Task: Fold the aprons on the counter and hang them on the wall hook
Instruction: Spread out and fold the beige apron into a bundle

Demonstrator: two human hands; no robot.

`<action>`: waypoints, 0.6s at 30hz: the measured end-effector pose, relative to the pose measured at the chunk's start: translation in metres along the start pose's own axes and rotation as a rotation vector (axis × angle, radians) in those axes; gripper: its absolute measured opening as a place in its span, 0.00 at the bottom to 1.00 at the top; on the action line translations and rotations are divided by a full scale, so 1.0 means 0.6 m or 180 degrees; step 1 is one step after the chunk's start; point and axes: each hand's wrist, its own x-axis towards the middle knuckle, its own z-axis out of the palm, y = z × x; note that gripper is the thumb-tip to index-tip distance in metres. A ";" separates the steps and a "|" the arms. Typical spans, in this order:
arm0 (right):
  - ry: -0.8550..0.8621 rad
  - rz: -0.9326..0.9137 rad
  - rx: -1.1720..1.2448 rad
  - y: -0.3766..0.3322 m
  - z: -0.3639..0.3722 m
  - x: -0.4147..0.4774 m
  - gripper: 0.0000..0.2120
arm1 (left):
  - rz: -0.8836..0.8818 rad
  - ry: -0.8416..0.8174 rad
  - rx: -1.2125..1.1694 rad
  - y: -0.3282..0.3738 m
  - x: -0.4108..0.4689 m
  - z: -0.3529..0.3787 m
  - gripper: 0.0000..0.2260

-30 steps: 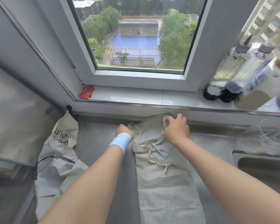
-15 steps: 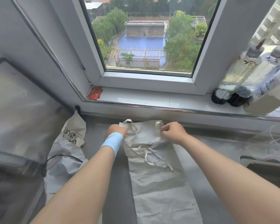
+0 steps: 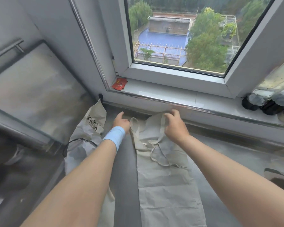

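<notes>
A beige apron [image 3: 167,185] lies lengthwise on the steel counter [image 3: 236,158], its tangled straps [image 3: 157,154] near the top. My right hand [image 3: 175,126] grips the apron's bunched, raised top edge close to the window sill. My left hand [image 3: 121,122], with a blue band on its wrist, sits just left of that top corner. Its fingers are stretched out and the thumb side touches the cloth. A second crumpled apron [image 3: 88,135] with black lettering and a black cord lies at the left. No wall hook is in view.
Dark-bottomed bottles [image 3: 267,102] stand on the white sill [image 3: 170,94] at the right; a red packet [image 3: 119,83] lies in its left corner. A large glass-fronted panel [image 3: 33,95] fills the left side. A sink edge [image 3: 279,176] shows at the far right.
The view swung left and down. My left hand let go of the apron's corner and spread its fingers. My right hand stays on the top edge, which is more bunched up.
</notes>
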 end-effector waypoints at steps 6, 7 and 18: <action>-0.0999 -0.0871 -0.1396 0.003 0.063 0.006 0.28 | 0.0003 0.0090 0.1587 -0.030 0.011 0.032 0.19; -0.1109 -0.0921 -0.1551 0.004 0.073 0.009 0.30 | -0.0316 0.0116 0.1559 -0.029 0.014 0.034 0.19; -0.0673 -0.2971 -0.1946 0.017 0.142 -0.028 0.18 | -0.0904 -0.0726 -0.0206 -0.031 0.062 0.041 0.08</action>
